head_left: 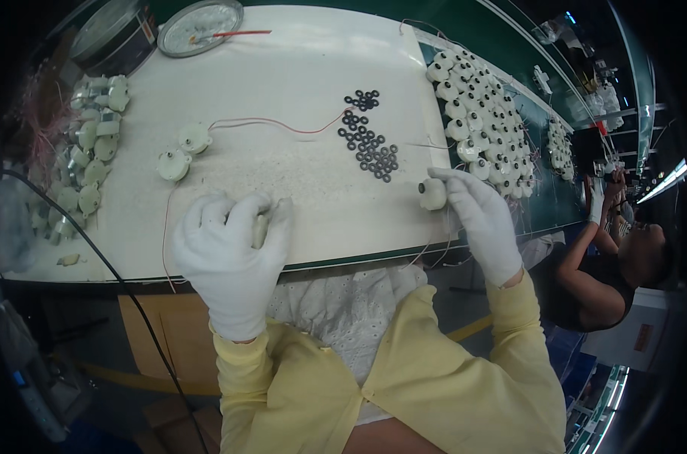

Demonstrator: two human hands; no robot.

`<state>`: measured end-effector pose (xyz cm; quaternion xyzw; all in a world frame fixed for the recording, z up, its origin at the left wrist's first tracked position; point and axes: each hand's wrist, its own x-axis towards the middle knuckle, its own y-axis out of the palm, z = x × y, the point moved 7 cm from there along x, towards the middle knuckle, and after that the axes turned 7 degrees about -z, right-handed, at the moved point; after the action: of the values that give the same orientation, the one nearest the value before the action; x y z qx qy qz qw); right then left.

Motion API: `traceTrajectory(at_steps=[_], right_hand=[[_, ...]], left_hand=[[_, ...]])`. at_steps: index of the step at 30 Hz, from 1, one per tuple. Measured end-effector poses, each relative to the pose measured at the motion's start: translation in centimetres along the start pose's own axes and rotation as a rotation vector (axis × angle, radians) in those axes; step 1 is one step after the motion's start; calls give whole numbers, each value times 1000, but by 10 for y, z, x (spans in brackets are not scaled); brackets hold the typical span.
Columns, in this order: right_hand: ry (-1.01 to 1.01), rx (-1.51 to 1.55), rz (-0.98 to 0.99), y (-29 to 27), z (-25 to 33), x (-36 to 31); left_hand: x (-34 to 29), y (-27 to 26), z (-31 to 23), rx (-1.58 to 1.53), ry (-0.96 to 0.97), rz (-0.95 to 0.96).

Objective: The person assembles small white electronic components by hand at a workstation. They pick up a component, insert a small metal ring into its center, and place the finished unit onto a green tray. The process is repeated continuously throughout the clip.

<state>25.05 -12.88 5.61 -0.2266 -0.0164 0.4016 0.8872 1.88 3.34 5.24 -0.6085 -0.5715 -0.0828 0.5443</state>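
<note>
white gloves cover both hands. the right hand pinches a cream motor between nearly closed thumb and fingertips, just above the table near its front edge. the motor's black cap points left; its long axis runs roughly sideways, the far end hidden by the fingers. the left hand curls around a pale piece, mostly covered, so i cannot tell which way it points. beyond lie loose black rings and two more motors with a red wire. capped motors crowd the right side, close to the right hand; a black cable crosses the heap at far left.
</note>
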Motion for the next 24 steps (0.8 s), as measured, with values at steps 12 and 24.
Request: traceTrajectory(at_steps=[12, 24], right_hand=[[208, 911, 168, -58, -38, -28], [-108, 7, -432, -279, -35, 67]], left_hand=[[-14, 4, -7, 105, 57, 74], [-11, 6, -11, 157, 111, 48]])
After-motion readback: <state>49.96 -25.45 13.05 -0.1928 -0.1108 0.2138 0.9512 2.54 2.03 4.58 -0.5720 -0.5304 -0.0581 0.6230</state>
